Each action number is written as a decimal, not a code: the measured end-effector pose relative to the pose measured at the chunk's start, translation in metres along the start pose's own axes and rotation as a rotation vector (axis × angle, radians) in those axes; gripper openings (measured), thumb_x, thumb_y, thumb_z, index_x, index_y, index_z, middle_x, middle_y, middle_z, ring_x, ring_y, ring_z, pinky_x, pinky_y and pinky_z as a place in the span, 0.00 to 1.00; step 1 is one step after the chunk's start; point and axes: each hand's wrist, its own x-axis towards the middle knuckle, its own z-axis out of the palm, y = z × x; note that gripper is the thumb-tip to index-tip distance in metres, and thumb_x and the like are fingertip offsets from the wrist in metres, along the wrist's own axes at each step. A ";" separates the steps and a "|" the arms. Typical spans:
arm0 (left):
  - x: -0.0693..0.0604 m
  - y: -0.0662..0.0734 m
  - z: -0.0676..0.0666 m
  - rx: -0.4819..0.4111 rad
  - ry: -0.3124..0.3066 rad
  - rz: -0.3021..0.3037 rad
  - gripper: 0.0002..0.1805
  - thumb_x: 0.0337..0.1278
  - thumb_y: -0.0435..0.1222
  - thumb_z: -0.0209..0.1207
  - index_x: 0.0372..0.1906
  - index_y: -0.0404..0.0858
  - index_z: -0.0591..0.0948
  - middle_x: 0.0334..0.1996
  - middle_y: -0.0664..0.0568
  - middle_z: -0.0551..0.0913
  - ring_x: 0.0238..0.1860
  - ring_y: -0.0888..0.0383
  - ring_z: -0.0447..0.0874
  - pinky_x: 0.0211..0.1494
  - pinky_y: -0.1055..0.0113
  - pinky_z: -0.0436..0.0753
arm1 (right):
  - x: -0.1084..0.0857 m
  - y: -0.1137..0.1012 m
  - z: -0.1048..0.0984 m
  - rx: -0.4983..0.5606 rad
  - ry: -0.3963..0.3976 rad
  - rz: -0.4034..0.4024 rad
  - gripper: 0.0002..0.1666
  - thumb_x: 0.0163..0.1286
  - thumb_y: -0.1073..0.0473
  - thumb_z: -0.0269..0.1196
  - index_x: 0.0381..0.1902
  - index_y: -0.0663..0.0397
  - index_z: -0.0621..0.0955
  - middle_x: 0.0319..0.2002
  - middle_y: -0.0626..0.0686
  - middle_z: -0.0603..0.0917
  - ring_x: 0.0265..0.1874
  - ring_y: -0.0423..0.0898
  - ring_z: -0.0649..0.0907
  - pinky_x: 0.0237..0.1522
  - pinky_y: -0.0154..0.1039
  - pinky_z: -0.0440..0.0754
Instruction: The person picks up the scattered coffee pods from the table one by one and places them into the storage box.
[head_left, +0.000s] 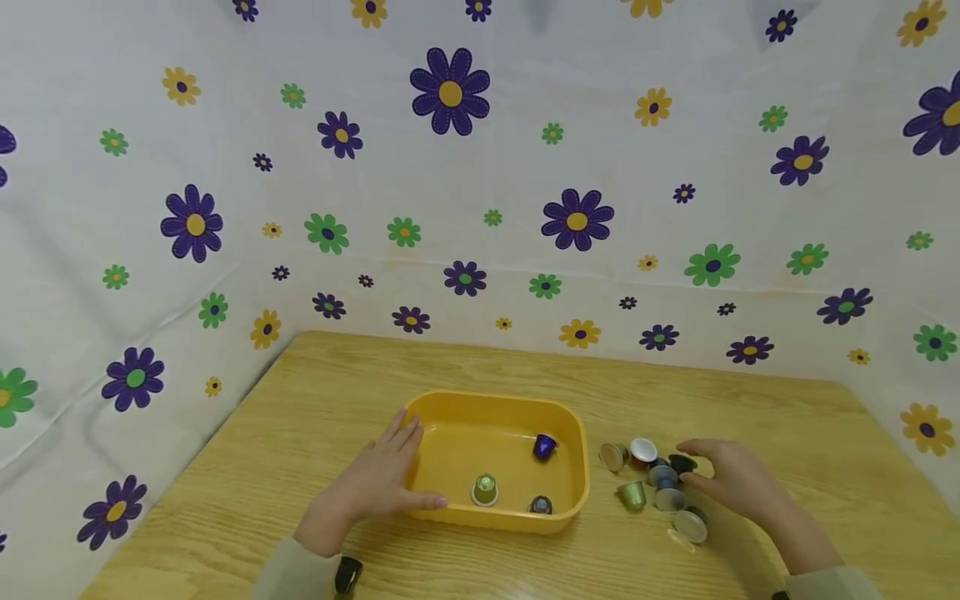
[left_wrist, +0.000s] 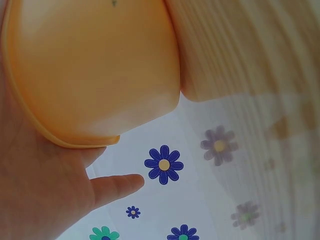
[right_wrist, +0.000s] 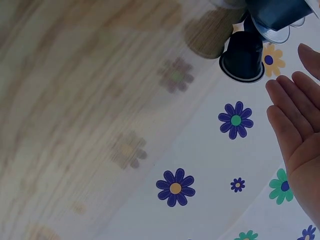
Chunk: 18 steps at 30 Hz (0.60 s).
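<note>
My left hand point(head_left: 377, 477) rests at the left end of a yellow plastic tub point(head_left: 581, 454), its fingers straight along the rim and the thumb over the near edge. In the left wrist view, the tub's outer wall point(left_wrist: 100, 65) lies against the palm. Inside are a purple-blue coffee capsule point(head_left: 544, 447), a light green one point(head_left: 485, 488) and a grey one point(head_left: 540, 505). My right hand point(head_left: 741, 479) reaches over a loose group of capsules, nearest a black capsule point(head_left: 682, 463). In the right wrist view, a gap shows between the fingers and that black capsule point(right_wrist: 242, 55).
Right of the tub lie a tan-lidded capsule point(head_left: 613, 457), a white-lidded one point(head_left: 642, 451), a green one point(head_left: 632, 496), blue-grey ones point(head_left: 663, 476) and a pale-lidded one point(head_left: 691, 526). A flower-printed cloth point(head_left: 480, 179) hangs behind the wooden table point(head_left: 360, 367) and along its sides.
</note>
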 end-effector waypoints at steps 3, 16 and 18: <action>0.000 0.000 0.000 -0.002 0.000 -0.002 0.57 0.40 0.64 0.55 0.66 0.28 0.51 0.67 0.38 0.45 0.67 0.46 0.32 0.56 0.38 0.54 | 0.001 0.002 0.001 -0.005 -0.016 0.006 0.21 0.51 0.62 0.66 0.43 0.68 0.78 0.41 0.62 0.80 0.40 0.59 0.79 0.39 0.51 0.76; -0.001 0.000 0.000 0.000 0.002 -0.002 0.57 0.39 0.65 0.55 0.66 0.28 0.51 0.67 0.38 0.45 0.67 0.46 0.32 0.56 0.38 0.54 | 0.006 0.009 0.008 0.012 -0.058 -0.017 0.20 0.50 0.64 0.66 0.41 0.70 0.78 0.38 0.62 0.81 0.38 0.58 0.79 0.39 0.49 0.76; -0.001 0.000 0.000 -0.004 0.002 -0.002 0.57 0.39 0.65 0.55 0.65 0.28 0.52 0.67 0.38 0.45 0.67 0.46 0.33 0.56 0.38 0.54 | 0.007 0.010 0.009 0.022 -0.063 -0.019 0.19 0.50 0.65 0.67 0.40 0.69 0.78 0.37 0.61 0.81 0.38 0.57 0.80 0.39 0.49 0.76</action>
